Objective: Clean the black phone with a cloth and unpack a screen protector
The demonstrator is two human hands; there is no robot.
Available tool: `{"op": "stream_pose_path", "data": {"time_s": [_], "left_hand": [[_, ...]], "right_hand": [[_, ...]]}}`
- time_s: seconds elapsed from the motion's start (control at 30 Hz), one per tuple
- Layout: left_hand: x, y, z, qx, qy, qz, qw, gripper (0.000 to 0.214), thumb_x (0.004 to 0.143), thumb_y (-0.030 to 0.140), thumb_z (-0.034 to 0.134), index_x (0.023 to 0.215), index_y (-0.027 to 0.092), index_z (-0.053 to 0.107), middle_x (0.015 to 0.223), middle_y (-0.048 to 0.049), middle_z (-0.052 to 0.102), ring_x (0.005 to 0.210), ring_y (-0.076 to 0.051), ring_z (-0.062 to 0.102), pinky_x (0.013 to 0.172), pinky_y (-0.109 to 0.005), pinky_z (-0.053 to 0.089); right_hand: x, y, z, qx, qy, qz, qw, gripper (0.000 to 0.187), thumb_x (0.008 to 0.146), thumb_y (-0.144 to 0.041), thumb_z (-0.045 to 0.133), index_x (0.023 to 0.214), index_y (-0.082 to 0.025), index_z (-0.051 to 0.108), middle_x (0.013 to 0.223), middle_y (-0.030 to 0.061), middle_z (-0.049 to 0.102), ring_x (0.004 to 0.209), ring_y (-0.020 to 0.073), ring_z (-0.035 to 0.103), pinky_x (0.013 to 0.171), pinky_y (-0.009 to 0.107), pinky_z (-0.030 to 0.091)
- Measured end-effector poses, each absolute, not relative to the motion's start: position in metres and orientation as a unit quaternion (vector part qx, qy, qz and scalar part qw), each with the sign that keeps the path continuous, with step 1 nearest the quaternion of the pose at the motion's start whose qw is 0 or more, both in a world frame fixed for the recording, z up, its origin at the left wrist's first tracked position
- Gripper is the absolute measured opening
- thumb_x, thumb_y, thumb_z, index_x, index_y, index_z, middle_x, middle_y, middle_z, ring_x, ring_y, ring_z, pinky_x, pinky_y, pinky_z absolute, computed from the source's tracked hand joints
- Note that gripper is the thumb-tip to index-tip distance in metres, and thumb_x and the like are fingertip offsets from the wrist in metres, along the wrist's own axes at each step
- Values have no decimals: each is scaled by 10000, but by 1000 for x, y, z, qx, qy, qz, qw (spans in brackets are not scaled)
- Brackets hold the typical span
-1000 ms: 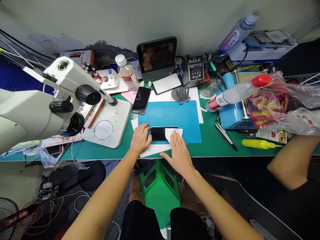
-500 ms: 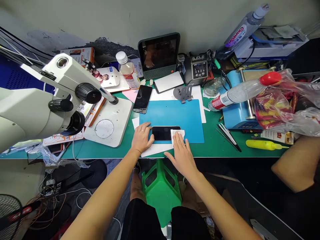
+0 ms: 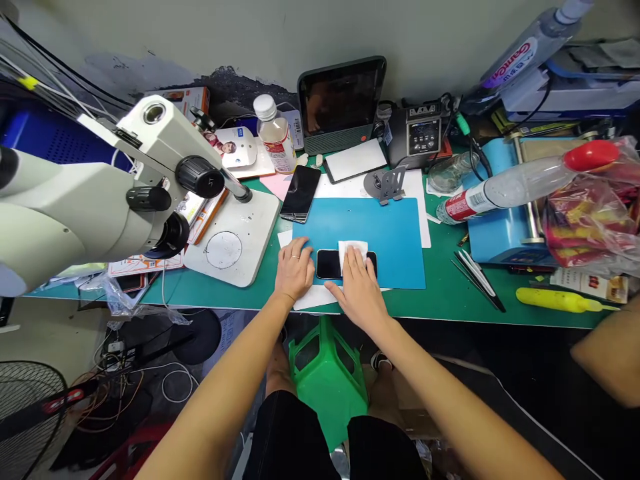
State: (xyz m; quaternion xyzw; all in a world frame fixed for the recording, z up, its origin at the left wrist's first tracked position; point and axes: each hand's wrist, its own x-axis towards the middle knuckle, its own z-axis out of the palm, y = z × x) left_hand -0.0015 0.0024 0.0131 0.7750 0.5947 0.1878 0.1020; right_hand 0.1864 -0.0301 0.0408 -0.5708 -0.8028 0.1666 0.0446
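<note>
A phone (image 3: 329, 265) with a dark screen lies face up and lengthwise on the blue mat (image 3: 365, 220). Over the middle of its screen my right hand (image 3: 361, 290) rests flat with fingers stretched out, pressing a folded white wipe (image 3: 349, 247). The thumb is spread away to the left, near the mat's front edge. At the phone's left end is my left hand (image 3: 294, 272), palm down, fingers loosely bent on the mat and thumb beside the phone's edge. Whether that thumb touches the phone is hard to tell. White paper (image 3: 316, 298) lies under the mat's front edge.
A microscope (image 3: 115, 193) on a white base (image 3: 255, 243) stands left. Behind the mat are another phone (image 3: 301, 193), a drink bottle (image 3: 276, 140), a tablet (image 3: 343, 100) and a phone stand (image 3: 391, 185). Tweezers (image 3: 477, 277) lie right, near another person's arm (image 3: 610, 353).
My right hand has slid the wipe left along the phone, from near its right end to mid-screen, uncovering that end. The whole view has shifted slightly; my left hand stays by the phone.
</note>
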Motion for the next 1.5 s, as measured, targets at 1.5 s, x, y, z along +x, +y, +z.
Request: {"op": "stream_pose_path", "data": {"time_s": [1.5], "left_hand": [[1, 3, 13, 753, 625, 185, 89, 202, 937, 173, 447, 1026, 188, 628, 1288, -145, 607, 1225, -302, 536, 985, -469, 417]], "right_hand": [[187, -72, 43, -554, -800, 222, 63, 884, 976, -567, 397, 1585, -43, 29, 1639, 204, 184, 1527, 305, 140, 1206, 506, 259]]}}
